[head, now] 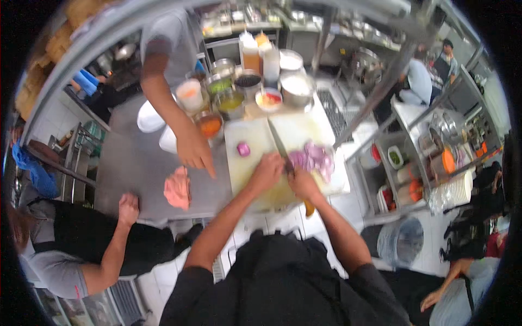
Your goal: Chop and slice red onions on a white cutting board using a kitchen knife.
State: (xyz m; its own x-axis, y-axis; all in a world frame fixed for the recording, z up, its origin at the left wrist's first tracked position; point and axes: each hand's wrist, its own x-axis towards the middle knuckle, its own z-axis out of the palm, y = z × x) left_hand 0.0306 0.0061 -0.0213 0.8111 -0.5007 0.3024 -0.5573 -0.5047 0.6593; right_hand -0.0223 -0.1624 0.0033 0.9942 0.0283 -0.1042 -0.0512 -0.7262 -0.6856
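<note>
My right hand [304, 184] grips a kitchen knife [278, 140] whose yellow handle end sticks out below the fist. The blade points away from me over a white cutting board [246, 179]. Close to the left side of the blade, my left hand [268, 170] rests low over the board with its fingers bent. Whether anything lies beneath those fingertips is hidden. Sliced red onion [313, 159] forms a loose pile right of the knife. A small piece of red onion [243, 149] sits apart on the board's left part.
A co-worker's arm [175, 118] reaches across from the far left, near raw pink meat [178, 188] on the steel table [122, 163]. Another person's fist [129, 208] rests at its edge. Behind the board stand sauce bottles [251, 55] and several containers, including a metal pot [295, 89].
</note>
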